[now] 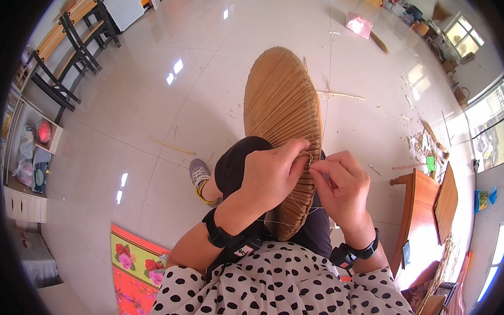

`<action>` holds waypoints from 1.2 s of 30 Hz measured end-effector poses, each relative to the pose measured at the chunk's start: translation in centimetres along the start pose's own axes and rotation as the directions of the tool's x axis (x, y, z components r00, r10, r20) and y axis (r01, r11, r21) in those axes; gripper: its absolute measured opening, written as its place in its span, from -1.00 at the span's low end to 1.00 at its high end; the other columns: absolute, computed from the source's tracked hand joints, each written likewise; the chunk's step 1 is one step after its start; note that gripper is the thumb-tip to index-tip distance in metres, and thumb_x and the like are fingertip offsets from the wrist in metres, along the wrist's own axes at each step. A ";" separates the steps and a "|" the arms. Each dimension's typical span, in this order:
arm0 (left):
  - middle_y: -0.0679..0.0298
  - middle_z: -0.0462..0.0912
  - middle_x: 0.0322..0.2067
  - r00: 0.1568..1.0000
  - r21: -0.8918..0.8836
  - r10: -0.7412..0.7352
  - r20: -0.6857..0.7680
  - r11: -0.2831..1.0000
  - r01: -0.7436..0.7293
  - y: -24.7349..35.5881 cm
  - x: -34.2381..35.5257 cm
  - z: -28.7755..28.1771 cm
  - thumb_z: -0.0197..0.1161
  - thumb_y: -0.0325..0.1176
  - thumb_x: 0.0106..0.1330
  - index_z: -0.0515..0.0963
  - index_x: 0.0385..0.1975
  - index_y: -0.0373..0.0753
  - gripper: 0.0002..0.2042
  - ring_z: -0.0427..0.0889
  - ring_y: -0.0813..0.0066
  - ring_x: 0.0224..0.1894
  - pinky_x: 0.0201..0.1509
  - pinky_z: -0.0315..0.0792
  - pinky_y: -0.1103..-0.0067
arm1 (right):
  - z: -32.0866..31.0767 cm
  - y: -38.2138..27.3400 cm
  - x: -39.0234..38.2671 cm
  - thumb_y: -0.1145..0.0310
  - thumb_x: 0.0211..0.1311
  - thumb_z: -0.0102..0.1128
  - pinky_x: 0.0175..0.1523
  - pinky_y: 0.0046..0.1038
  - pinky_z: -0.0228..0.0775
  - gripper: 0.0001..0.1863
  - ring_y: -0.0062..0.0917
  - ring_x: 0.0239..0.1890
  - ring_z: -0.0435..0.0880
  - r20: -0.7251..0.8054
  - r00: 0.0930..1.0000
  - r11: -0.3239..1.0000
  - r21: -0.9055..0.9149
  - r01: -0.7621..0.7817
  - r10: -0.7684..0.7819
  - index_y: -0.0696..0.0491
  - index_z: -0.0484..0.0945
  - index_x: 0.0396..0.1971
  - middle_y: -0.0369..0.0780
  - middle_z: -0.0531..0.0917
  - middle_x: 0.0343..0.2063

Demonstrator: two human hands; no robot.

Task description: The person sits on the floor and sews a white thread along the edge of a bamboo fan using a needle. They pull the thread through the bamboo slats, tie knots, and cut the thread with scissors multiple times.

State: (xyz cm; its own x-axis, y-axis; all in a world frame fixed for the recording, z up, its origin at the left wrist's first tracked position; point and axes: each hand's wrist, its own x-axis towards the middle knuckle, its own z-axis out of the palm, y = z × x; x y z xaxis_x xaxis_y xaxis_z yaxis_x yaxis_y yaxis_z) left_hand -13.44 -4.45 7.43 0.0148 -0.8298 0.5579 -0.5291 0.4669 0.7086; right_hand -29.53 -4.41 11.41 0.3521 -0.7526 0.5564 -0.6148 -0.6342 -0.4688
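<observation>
A round, brown object of ribbed plant stalks, like a woven fan or lid (279, 97), stands on edge across my lap. Its flat ribbed face turns to the left, and a thick bound rim runs down its right side. My left hand (271, 172) lies over the rim, thumb and forefinger closed on it beside a thin pale strand. On the other side of the rim, my right hand (342, 185) pinches at the same spot, its fingertips on what appears to be that strand. More thin thread (294, 206) hangs loose along the lower rim.
Pale stalk pieces (343, 95) lie scattered on the tiled floor. To the right stands a wooden table (419, 219); a floral mat (134, 270) lies at lower left. Black-framed chairs (78, 46) and open shelves (33, 144) line the left. A pink box (358, 25) sits far off.
</observation>
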 end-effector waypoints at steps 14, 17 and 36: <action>0.26 0.51 -0.63 0.947 -0.366 -0.112 0.300 0.904 0.223 1.0 -1.2 -3.6 0.22 -0.59 0.15 0.45 -0.42 -0.33 -0.92 0.49 0.54 -0.64 -0.54 0.33 0.65 | 0.1 0.4 0.1 0.56 -0.06 0.38 -0.48 -0.48 0.46 -0.86 -0.46 -0.56 0.60 -0.026 1.000 1.000 -0.003 0.015 -0.015 0.02 0.66 -0.46 -0.30 0.57 -0.46; 0.36 0.49 -0.63 0.935 -0.452 -0.040 0.352 0.868 0.207 0.6 -1.1 -3.8 0.17 -0.59 0.22 0.45 -0.43 -0.36 -0.96 0.41 0.76 -0.63 -0.56 0.26 0.75 | 0.2 0.3 0.2 0.56 -0.06 0.38 -0.49 -0.48 0.46 -0.86 -0.46 -0.56 0.60 -0.030 0.999 0.999 -0.010 0.031 -0.031 0.02 0.65 -0.45 -0.31 0.57 -0.45; 0.17 0.61 -0.59 0.970 0.036 -0.084 0.227 0.996 0.078 0.2 -1.7 -5.0 0.25 -0.57 0.23 0.59 -0.35 -0.30 -0.95 0.57 0.49 -0.63 -0.53 0.36 0.61 | 0.3 0.2 0.6 0.58 -0.10 0.36 -0.52 -0.48 0.42 -0.85 -0.46 -0.59 0.55 -0.003 0.998 0.994 -0.089 0.070 -0.071 0.02 0.60 -0.50 -0.30 0.52 -0.46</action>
State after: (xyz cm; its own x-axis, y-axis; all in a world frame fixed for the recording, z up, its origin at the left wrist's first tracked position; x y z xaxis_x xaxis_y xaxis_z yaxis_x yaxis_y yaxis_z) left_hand -9.30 -1.42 8.84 -0.1335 -0.9139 0.3834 -0.5567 0.3893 0.7339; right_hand -29.19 -5.07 11.46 0.3923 -0.7054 0.5904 -0.6489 -0.6671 -0.3658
